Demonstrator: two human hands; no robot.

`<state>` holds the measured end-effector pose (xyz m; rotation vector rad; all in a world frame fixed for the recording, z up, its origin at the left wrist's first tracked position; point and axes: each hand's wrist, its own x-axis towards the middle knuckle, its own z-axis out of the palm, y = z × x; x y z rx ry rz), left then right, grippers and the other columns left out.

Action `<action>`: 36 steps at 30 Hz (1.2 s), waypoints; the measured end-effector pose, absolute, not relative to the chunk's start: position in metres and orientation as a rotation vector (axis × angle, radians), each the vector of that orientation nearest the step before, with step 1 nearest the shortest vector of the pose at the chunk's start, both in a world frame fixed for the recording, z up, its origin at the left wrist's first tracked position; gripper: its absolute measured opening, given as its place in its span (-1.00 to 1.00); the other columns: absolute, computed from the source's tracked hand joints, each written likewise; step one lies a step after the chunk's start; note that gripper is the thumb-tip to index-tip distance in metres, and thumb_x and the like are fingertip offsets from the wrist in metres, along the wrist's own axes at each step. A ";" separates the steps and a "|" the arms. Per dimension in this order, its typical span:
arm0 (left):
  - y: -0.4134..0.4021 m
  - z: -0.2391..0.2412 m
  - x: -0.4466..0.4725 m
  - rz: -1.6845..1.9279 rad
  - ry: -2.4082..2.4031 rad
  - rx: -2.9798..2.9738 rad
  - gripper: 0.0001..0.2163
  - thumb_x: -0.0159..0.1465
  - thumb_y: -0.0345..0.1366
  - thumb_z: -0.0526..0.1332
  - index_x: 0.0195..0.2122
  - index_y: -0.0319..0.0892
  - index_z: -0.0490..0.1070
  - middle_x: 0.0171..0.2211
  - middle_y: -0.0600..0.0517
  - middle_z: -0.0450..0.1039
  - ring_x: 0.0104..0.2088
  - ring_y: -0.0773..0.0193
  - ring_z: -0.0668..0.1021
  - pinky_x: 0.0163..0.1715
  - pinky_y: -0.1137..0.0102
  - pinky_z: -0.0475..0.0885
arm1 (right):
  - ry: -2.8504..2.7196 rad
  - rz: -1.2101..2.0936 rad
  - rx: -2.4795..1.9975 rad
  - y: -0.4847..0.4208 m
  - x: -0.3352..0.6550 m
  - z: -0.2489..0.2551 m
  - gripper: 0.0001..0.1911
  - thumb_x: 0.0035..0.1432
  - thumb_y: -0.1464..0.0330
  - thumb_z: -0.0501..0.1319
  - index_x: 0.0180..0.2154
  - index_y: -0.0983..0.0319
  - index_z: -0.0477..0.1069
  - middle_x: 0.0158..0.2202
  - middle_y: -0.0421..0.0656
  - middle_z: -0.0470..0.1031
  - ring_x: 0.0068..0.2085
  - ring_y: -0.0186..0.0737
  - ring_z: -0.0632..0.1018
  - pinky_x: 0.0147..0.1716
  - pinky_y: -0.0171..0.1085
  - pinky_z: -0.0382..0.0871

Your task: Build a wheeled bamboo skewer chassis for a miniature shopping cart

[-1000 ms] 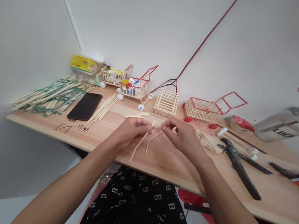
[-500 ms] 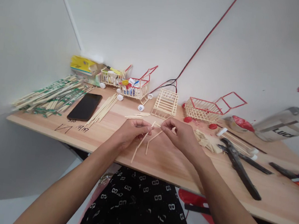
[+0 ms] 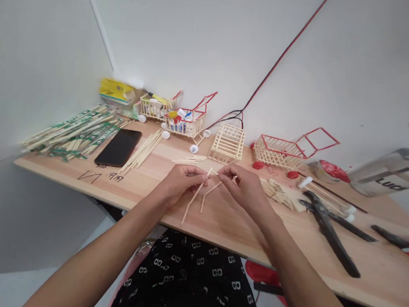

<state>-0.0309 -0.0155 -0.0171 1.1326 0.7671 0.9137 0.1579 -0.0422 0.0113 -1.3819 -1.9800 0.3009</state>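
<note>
Over the front of the table, my left hand (image 3: 184, 183) is closed in a pinch on a bent frame of thin wooden sticks (image 3: 193, 198). One leg of the frame slants down toward me, and a second, shorter leg hangs to its right. My right hand (image 3: 242, 185) is closed too, its thumb and forefinger pinching a short wooden stick (image 3: 214, 173) against the top of the frame. Fingers hide part of the joint, so I cannot tell whether the pieces are attached. Behind my hands stands a small slatted stick basket (image 3: 227, 143).
Small stick carts (image 3: 185, 125) stand along the wall, another red-rimmed cart (image 3: 280, 151) to the right. Loose sticks (image 3: 143, 152), a phone (image 3: 118, 147) and wrapped chopsticks (image 3: 72, 133) lie left. At right are pliers (image 3: 330, 231), a red paint bowl (image 3: 332, 171) and a container (image 3: 392, 171).
My right hand has moved slightly left, bringing the short stick closer to the frame's top and my left fingertips. The view has shifted a little.
</note>
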 end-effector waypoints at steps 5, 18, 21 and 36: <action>-0.016 -0.017 -0.030 0.928 0.772 1.134 -0.76 -0.01 -0.22 0.40 -0.39 -0.28 0.53 -0.51 0.04 0.45 -0.56 0.48 0.30 -0.53 0.51 0.14 | -1.999 0.262 -1.377 -0.042 0.156 0.009 -0.95 0.15 0.44 0.20 -0.35 0.24 0.44 -0.45 -0.23 0.45 -0.41 -0.33 0.40 -0.40 -0.34 0.19; -0.016 -0.019 -0.030 0.936 0.766 1.136 -0.79 0.02 -0.26 0.38 -0.37 -0.28 0.54 -0.52 0.04 0.46 -0.57 0.50 0.31 -0.54 0.53 0.15 | -2.021 0.236 -1.359 -0.041 0.158 0.008 -0.95 0.15 0.44 0.19 -0.36 0.23 0.42 -0.43 -0.21 0.46 -0.38 -0.30 0.41 -0.38 -0.33 0.20; -0.016 -0.019 -0.030 0.941 0.772 1.137 -0.79 0.01 -0.25 0.39 -0.39 -0.29 0.54 -0.52 0.04 0.45 -0.58 0.50 0.30 -0.55 0.53 0.15 | -2.024 0.235 -1.356 -0.041 0.158 0.008 -0.95 0.15 0.45 0.18 -0.36 0.23 0.42 -0.43 -0.21 0.45 -0.37 -0.30 0.41 -0.38 -0.33 0.21; -0.016 -0.020 -0.030 0.940 0.787 1.168 -0.78 -0.01 -0.22 0.39 -0.43 -0.27 0.53 -0.53 0.02 0.46 -0.58 0.47 0.31 -0.55 0.51 0.18 | -2.043 0.223 -1.339 -0.041 0.156 0.008 -0.96 0.15 0.44 0.18 -0.37 0.23 0.40 -0.43 -0.20 0.45 -0.37 -0.29 0.40 -0.39 -0.32 0.19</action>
